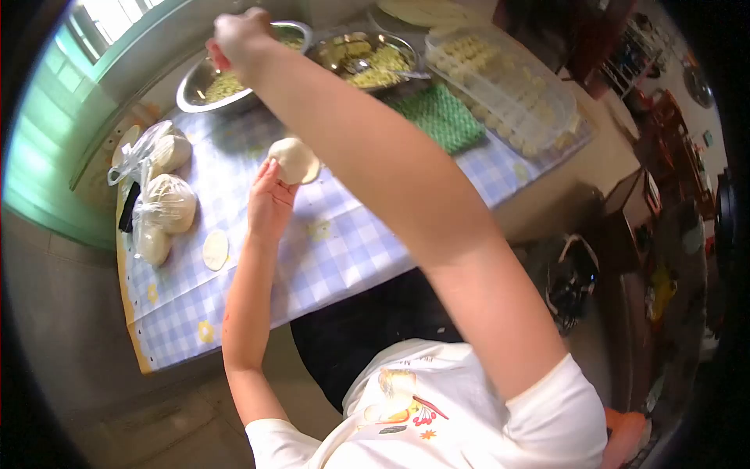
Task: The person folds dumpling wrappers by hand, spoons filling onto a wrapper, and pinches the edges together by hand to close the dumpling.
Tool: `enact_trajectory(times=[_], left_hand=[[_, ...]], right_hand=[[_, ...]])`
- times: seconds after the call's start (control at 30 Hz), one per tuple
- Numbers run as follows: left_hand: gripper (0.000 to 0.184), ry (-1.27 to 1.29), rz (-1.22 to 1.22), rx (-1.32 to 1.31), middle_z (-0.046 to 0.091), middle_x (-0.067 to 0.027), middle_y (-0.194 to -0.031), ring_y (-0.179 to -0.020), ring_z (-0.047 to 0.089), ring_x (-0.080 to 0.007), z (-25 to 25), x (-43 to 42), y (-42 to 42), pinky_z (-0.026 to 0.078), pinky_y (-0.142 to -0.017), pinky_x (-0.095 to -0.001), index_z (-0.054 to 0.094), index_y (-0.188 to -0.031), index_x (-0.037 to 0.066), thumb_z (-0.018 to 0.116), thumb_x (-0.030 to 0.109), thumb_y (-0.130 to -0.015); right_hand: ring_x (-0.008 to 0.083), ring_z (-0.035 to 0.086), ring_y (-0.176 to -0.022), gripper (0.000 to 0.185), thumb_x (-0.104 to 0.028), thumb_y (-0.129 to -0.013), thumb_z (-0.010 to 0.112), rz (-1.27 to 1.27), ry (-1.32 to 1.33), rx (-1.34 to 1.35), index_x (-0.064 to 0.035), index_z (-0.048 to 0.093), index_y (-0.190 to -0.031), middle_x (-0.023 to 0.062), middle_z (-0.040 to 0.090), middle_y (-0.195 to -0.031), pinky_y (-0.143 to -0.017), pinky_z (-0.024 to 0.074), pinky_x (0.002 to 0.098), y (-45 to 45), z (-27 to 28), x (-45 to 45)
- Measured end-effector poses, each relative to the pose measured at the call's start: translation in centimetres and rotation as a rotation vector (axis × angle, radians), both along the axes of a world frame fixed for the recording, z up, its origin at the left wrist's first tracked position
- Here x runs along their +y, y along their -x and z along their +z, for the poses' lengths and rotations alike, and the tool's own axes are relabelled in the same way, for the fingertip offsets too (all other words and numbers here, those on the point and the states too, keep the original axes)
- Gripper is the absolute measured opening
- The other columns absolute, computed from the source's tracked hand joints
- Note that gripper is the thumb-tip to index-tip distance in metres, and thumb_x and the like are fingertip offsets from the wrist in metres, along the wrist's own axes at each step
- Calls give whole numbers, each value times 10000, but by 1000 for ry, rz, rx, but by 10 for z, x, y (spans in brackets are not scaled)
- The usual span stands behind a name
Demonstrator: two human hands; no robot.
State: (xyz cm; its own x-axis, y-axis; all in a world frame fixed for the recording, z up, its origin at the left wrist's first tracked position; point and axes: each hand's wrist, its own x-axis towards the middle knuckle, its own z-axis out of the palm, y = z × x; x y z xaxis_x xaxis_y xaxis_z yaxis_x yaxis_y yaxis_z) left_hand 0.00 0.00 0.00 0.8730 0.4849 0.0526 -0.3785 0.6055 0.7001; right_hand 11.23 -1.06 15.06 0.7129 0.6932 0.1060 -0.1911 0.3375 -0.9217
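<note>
While the left hand grasps a dough round over checked cloth, filling seems the step.
Beyond, the blurred right hand is by a steel bowl, its grip unclear; adding filling calls for a level round.

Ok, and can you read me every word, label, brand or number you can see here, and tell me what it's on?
White T-shirt: a short line of lettering on the front, too small, blurred and turned around to read.
Plastic bags and checked tablecloth: no lettering I can make out.
</note>
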Motion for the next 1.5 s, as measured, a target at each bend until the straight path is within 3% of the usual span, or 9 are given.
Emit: enact_trajectory(times=[0.2, 0.27, 0.63, 0.73, 0.8, 0.87, 0.93, 1.07, 1.5], left_hand=[[181, 5, 46, 23, 503, -71, -879, -820, 494, -158, 12, -5, 2, 410, -724, -298, 435, -918, 22, 393, 121, -772], [180, -14, 41, -5, 503, -68, -874, -803, 500, -154, 15, -8, 1, 422, -700, -286, 435, -921, 26, 388, 123, -776], [197, -45, 56, 29, 497, -74, -868, -777, 512, -156, 21, -12, 1, 452, -660, -291, 422, -936, 20, 368, 138, -788], [211, -63, 40, 11, 476, -76, -918, -842, 487, -163, 21, -10, 5, 424, -717, -291, 401, -959, 16, 358, 136, -790], [218, -79, 48, 28, 477, -76, -917, -843, 486, -163, 20, -10, 5, 421, -719, -291, 399, -966, 15, 358, 137, -790], [218, -84, 53, 52, 482, -79, -909, -838, 490, -167, 19, -12, 3, 423, -715, -302, 405, -966, 17, 362, 134, -787], [211, -87, 65, 80, 493, -84, -893, -827, 497, -176, 17, -11, 2, 430, -703, -322, 417, -960, 23, 373, 128, -783], [219, -82, 62, 78, 490, -89, -907, -830, 495, -178, 15, -10, 2, 428, -705, -316, 416, -966, 15, 370, 126, -782], [234, -83, 27, 90, 500, -92, -897, -824, 500, -165, 12, -7, 2, 422, -713, -274, 426, -957, -14, 375, 132, -782]], right_hand=[[35, 329, -382, 216, -217, -767, 402, 41, -60, -439, -20, 482, -728, -1, 409, -487, -334, 252, 157, 3, -49, -62], [67, 417, -491, 279, -274, -741, 453, -9, 42, -567, -8, 505, -676, 21, 450, -510, -451, 333, 200, -2, -76, -78], [60, 434, -531, 298, -330, -740, 456, 22, 150, -474, -38, 479, -793, 5, 497, -628, -466, 361, 173, -6, -118, -91], [131, 461, -807, 485, -435, -730, 397, 103, -29, -470, -37, 386, -1008, 80, 472, -935, -648, 376, 232, 8, -80, -106], [185, 299, -1057, 716, -590, -683, 238, 393, -339, -182, -52, 210, -1155, 105, 281, -1168, -819, 285, 293, 28, -38, -124], [194, 176, -1125, 893, -694, -578, 175, 320, -646, -333, -52, 82, -1192, 102, 130, -1235, -875, 210, 302, 53, -3, -145], [234, -64, -1144, 739, -526, -730, 222, 207, -841, -617, -14, -80, -1169, 156, -97, -1227, -906, 75, 417, 76, 21, -166], [200, -65, -1147, 639, -431, -772, 211, 98, -1004, -789, -30, -87, -1171, 108, -86, -1239, -897, 2, 469, 108, 34, -180], [186, 104, -1081, 608, -491, -744, 169, -45, -951, -917, -53, 60, -1152, 109, 105, -1167, -853, 114, 393, 119, 34, -178]])
